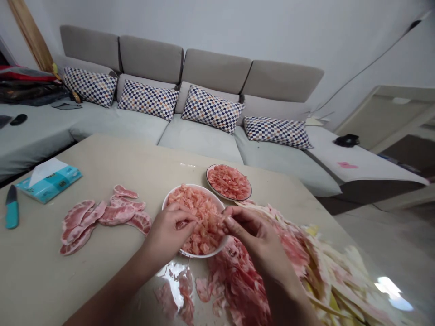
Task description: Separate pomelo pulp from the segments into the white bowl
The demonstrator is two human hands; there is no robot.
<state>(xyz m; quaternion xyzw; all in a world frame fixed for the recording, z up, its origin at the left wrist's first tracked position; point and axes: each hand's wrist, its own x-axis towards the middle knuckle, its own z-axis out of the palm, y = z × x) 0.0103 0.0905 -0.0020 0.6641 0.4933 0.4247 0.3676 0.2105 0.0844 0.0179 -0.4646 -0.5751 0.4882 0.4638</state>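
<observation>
Grey sofa point(207, 136) behind the pale worktop point(112, 156); over a white bowl point(203, 256) of pink pulp point(197, 201), left hand point(170, 231) curls nearly closed, hold unclear, right hand point(254, 231) pinches a piece point(219, 222): likely soft, slippery, fragile, best gripped lightly by its edge.

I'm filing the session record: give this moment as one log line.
left hand: over white bowl of pomelo pulp | right hand: pinching pulp piece | pomelo segments: left of bowl | pulp-filled plate: behind bowl

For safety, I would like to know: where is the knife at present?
In the head view, the knife lies on the table at the far left, just left of the blue tissue pack.
</observation>
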